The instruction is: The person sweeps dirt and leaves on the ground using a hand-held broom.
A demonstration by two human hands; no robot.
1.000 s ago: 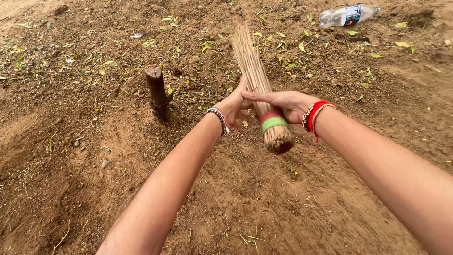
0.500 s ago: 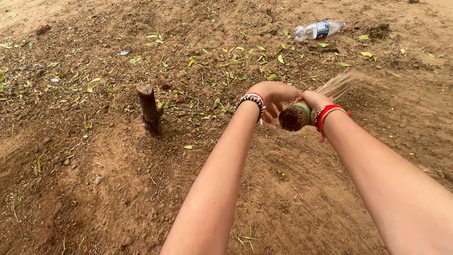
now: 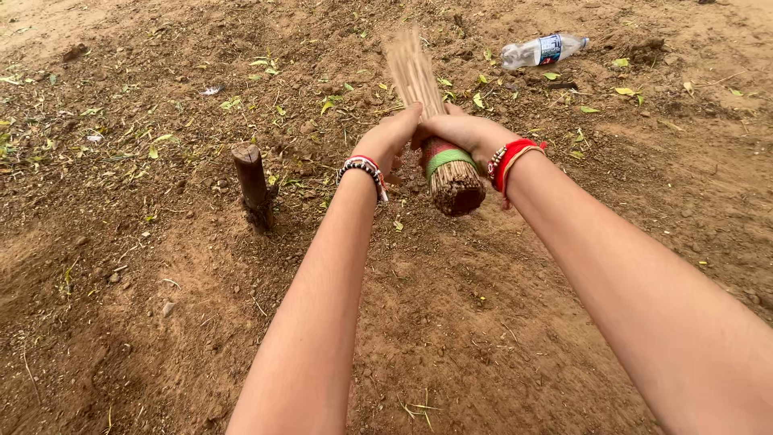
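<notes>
While both arms stretch out over the bare dirt ground [image 3: 499, 322], the left hand [image 3: 392, 138] and right hand [image 3: 460, 129] are both wrapped around a stick broom [image 3: 435, 121], gripping it just above the red and green bands near its cut end. That blunt end points back toward the camera, and the bristle end angles up and away, kinda blurred. Beaded bracelets sit on the left wrist, red thread ones on the right. A short wooden stump [image 3: 253, 184] pokes out of the soil off to the left, well apart from the hands. A clear plastic bottle [image 3: 543, 50] lies farther back among scattered green leaves [image 3: 338, 101].
</notes>
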